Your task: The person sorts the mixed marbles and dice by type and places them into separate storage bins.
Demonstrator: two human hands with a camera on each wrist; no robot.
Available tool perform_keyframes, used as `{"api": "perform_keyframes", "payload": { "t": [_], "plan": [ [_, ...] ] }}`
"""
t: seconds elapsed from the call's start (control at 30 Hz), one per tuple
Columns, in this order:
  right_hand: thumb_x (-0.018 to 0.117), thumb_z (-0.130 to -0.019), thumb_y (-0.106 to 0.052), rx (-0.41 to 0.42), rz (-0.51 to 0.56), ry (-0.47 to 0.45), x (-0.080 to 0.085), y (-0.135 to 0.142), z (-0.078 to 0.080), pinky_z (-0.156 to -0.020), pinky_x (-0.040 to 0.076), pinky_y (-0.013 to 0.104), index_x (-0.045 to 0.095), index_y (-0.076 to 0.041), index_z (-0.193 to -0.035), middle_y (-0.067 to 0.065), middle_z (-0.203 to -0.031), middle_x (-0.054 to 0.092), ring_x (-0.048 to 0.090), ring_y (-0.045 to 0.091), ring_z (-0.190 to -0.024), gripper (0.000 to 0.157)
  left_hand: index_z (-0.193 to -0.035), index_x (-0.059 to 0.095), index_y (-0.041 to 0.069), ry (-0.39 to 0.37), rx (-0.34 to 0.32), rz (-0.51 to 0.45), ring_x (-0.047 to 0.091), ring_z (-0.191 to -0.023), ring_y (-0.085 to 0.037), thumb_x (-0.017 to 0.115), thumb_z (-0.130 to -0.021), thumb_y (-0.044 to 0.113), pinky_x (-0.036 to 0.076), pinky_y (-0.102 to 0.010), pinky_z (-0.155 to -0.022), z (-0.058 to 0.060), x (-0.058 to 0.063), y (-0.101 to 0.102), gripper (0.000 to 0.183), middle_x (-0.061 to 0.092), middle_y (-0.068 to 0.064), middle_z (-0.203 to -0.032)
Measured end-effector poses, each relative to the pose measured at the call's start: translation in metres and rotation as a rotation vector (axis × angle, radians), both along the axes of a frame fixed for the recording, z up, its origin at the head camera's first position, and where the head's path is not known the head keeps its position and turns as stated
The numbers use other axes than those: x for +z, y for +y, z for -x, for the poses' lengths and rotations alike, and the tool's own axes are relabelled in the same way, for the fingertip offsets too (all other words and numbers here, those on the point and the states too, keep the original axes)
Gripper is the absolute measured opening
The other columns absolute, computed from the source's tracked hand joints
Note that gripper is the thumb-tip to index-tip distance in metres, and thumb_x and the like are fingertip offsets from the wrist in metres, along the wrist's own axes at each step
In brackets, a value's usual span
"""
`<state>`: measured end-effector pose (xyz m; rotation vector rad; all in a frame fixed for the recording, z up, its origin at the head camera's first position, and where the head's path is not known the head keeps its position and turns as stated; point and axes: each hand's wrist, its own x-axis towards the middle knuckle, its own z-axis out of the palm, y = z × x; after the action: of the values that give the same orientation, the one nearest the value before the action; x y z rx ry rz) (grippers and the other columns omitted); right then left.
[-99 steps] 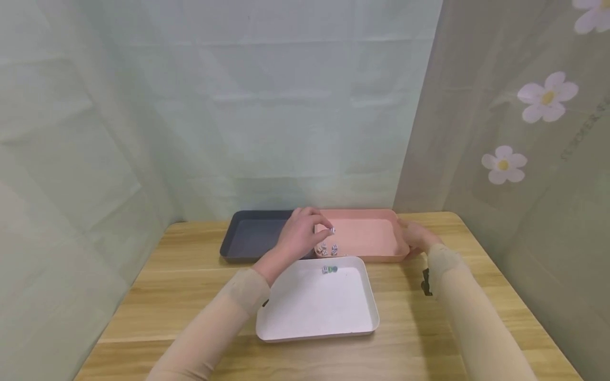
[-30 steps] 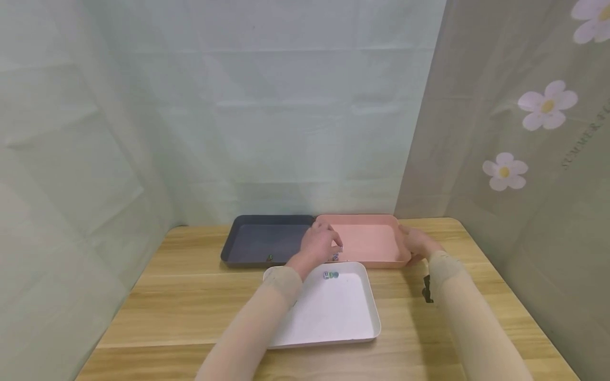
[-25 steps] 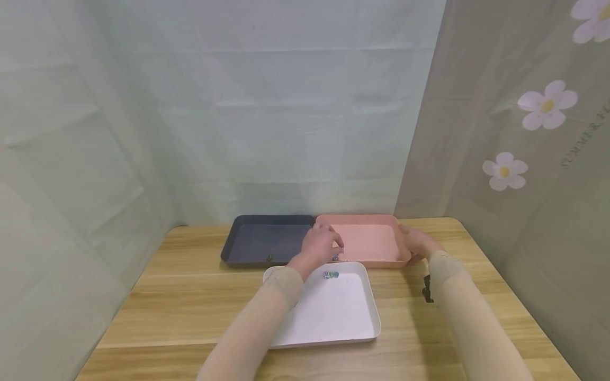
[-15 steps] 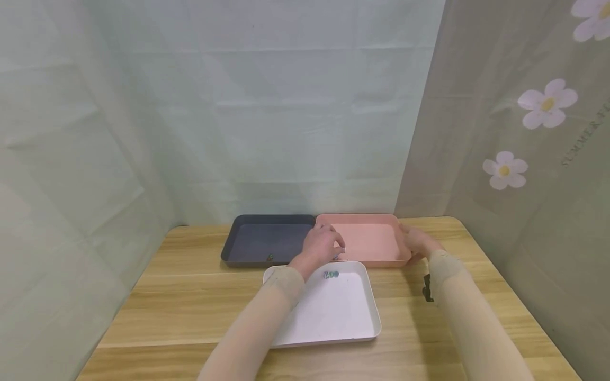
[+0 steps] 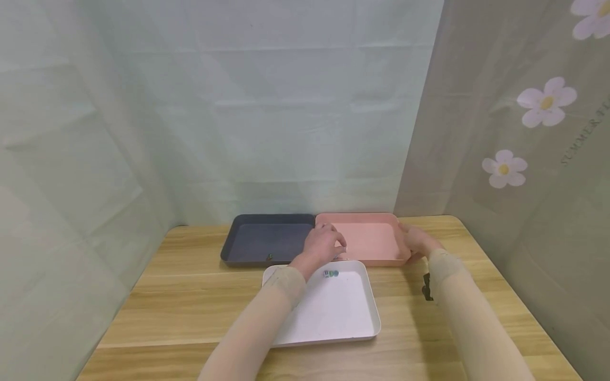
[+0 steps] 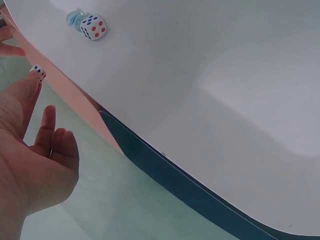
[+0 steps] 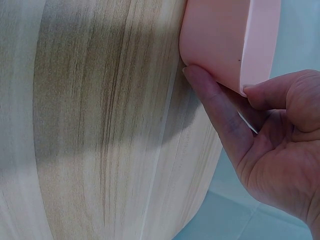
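My left hand [image 5: 320, 246] reaches over the left part of the pink tray [image 5: 367, 233]. Between its thumb and index finger it pinches a white die [image 6: 38, 73] with red and blue pips, best seen in the left wrist view; the other fingers are loosely bent. This hand mostly hides the tray's front left corner in the head view. My right hand [image 5: 415, 241] holds the pink tray's right end. In the right wrist view its thumb is at the rim and its fingers are under the tray's wall [image 7: 215, 45].
In front stands a white tray [image 5: 329, 312], holding a die [image 6: 93, 27] and small clear bluish pieces [image 6: 76, 19] near its back edge. Left of the pink tray is a dark tray [image 5: 271, 238] with a small dark green piece [image 5: 269, 256]. Curtains [image 5: 286, 132] hang behind the wooden table [image 5: 181, 296].
My left hand has moved right and lower over the pink tray, a die still pinched, covering dice seen there earlier. In the last second it edged slightly right. My right hand keeps its hold.
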<state>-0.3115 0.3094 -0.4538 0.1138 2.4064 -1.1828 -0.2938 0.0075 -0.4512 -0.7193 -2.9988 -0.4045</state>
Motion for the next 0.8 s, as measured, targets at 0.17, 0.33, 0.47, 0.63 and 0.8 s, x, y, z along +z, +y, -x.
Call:
{"api": "perform_keyframes", "payload": {
  "t": [0.17, 0.33, 0.47, 0.63, 0.8],
  "plan": [
    [0.024, -0.107, -0.004, 0.006, -0.007, 0.008, 0.000, 0.000, -0.002, -0.080, 0.059, 0.048, 0.002, -0.007, -0.164, 0.036, -0.162, 0.003, 0.044, 0.047, -0.124, 0.060, -0.114, 0.079, 0.029, -0.017, 0.004, -0.005, 0.047, -0.123, -0.021, 0.072, -0.097, 0.033, 0.042, -0.040, -0.103, 0.000, 0.000, 0.000, 0.019, 0.060, 0.002, -0.122],
    [0.025, -0.110, -0.010, 0.010, -0.002, 0.009, 0.004, -0.001, -0.005, -0.082, 0.059, 0.050, 0.001, -0.006, -0.163, 0.036, -0.162, 0.003, 0.043, 0.047, -0.127, 0.058, -0.118, 0.078, 0.028, -0.004, 0.006, -0.011, 0.046, -0.124, -0.023, 0.072, -0.097, 0.034, 0.042, -0.042, -0.103, 0.001, 0.000, -0.003, 0.023, 0.061, 0.001, -0.122],
    [0.025, -0.111, -0.012, -0.001, -0.001, 0.004, 0.006, -0.002, -0.007, -0.083, 0.059, 0.050, 0.002, -0.007, -0.164, 0.037, -0.162, 0.004, 0.045, 0.047, -0.126, 0.058, -0.120, 0.077, 0.030, 0.003, 0.016, -0.001, 0.046, -0.126, -0.025, 0.071, -0.098, 0.036, 0.043, -0.043, -0.103, 0.005, 0.000, -0.005, 0.024, 0.060, 0.001, -0.125],
    [0.028, -0.110, -0.009, -0.006, -0.011, 0.001, 0.006, -0.002, -0.006, -0.082, 0.059, 0.049, 0.003, -0.007, -0.164, 0.037, -0.161, 0.007, 0.050, 0.045, -0.120, 0.059, -0.121, 0.076, 0.031, 0.006, 0.026, -0.002, 0.046, -0.130, -0.027, 0.070, -0.098, 0.039, 0.043, -0.044, -0.105, 0.008, 0.003, -0.009, 0.025, 0.059, 0.001, -0.130],
    [0.031, -0.101, 0.003, 0.002, -0.024, 0.012, 0.005, -0.004, -0.005, -0.081, 0.059, 0.049, 0.004, -0.005, -0.163, 0.038, -0.161, 0.010, 0.053, 0.044, -0.114, 0.069, -0.123, 0.075, 0.032, 0.016, 0.021, -0.005, 0.047, -0.125, -0.025, 0.069, -0.098, 0.041, 0.044, -0.041, -0.102, 0.008, 0.009, -0.013, 0.027, 0.057, 0.001, -0.132]
  ]
}}
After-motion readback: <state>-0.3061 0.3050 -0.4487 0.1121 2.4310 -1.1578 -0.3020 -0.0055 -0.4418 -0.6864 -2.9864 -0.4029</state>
